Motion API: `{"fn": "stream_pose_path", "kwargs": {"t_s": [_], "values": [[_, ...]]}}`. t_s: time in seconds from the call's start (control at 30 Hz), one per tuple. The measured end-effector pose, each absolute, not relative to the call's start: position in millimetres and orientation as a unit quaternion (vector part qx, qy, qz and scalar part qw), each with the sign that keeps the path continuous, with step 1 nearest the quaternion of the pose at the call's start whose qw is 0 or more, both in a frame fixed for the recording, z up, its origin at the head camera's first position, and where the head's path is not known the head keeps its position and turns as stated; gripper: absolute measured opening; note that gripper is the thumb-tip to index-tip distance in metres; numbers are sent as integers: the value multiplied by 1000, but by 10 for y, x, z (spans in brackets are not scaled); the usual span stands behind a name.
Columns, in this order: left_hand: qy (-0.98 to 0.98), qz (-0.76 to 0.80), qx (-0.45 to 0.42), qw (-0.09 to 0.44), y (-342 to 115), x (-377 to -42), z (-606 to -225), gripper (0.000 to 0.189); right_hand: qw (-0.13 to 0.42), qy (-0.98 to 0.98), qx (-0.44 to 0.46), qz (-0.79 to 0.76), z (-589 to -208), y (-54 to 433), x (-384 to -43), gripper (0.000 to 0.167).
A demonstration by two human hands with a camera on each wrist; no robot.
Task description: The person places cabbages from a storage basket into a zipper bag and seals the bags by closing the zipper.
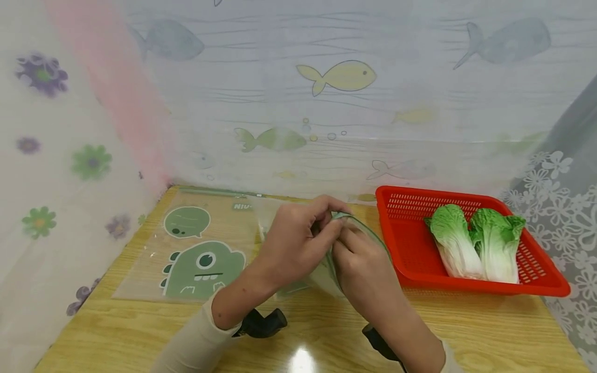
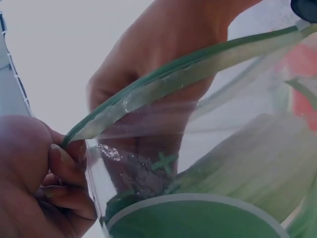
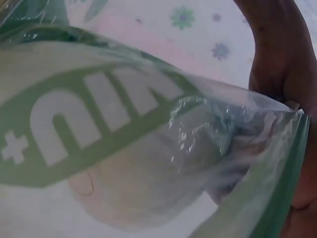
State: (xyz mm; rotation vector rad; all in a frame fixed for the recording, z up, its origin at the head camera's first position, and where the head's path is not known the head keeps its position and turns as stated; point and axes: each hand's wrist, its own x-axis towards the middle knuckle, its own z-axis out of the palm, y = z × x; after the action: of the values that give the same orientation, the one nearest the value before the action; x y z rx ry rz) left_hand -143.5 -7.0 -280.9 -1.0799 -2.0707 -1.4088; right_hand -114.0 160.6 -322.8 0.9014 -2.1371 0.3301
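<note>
Bag (image 3: 148,111) likely mid-fill with cabbage (image 3: 133,203); left hand (image 1: 294,238) pinched rim (image 2: 173,67), right hand (image 1: 361,256) inside, grip unclear. Next probably needed withdrawal.

Held bag (image 3: 133,136): upside-down "NIU+"; flat bag (image 1: 191,251): lettering blurred

The held bag (image 3: 114,119) was clear, with a green rim and a green label lettered white; the flat bag (image 1: 205,264) bore a green dinosaur. The basket (image 1: 466,285) was red — its cabbages (image 1: 454,241) white-stalked, green-leaved — and the tabletop (image 1: 116,331) yellow-brown, wood-grained.
</note>
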Motion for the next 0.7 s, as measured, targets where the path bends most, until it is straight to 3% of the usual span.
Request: {"fn": "stream_pose_path", "kwargs": {"t_s": [0.23,0.33,0.43,0.53,0.63,0.7], "values": [[-738,-547,-337,206,-190,-1510,-2762,15,263,-840,414,233,-3107,1746,-1135,56],[-735,-569,-312,199,-264,-1530,-2745,15,223,-812,442,309,-2989,1832,-1073,54],[-729,-593,-291,180,-332,-1558,-2729,16,231,-788,451,349,-2845,1937,-979,46],[-720,-617,-270,167,-412,-1577,-2698,16,266,-790,430,347,-2728,2087,-908,58],[-704,-647,-244,161,-507,-1601,-2663,17,256,-838,374,303,-2673,2278,-876,75],[-692,-669,-223,153,-578,-1620,-2652,19,231,-871,340,267,-2673,2400,-884,68]]}}
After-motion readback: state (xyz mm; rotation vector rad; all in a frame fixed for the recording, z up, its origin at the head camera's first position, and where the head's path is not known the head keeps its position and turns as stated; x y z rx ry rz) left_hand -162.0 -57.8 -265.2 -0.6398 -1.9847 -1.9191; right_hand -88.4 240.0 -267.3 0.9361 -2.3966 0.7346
